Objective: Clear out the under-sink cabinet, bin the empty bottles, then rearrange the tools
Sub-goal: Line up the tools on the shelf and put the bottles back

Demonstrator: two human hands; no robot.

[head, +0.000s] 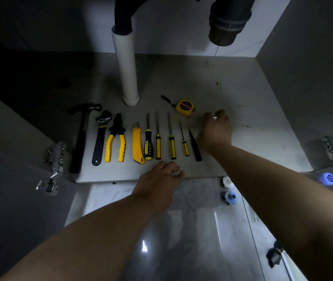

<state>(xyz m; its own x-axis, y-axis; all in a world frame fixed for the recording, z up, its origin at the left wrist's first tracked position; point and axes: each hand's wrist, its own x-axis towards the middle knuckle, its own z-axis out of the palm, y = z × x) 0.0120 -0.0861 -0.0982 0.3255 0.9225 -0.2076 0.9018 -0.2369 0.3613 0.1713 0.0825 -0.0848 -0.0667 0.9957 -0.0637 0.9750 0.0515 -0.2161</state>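
Your right hand (216, 130) lies back-up on the cabinet floor (262, 122), fingers bent down out of sight, so you cannot tell whether it holds anything. It sits just beside the yellow tape measure (184, 107), not on it. Your left hand (159, 179) is curled at the floor's front edge, with nothing showing in it. The hammer (80, 138), adjustable wrench (100, 136), pliers (116, 140), utility knife (137, 146) and screwdrivers (158, 147) lie in a neat row, so you look to be finishing the rearranging. The tape measure sits behind the row. Next is probably a short reach left to grip it and set it in line.
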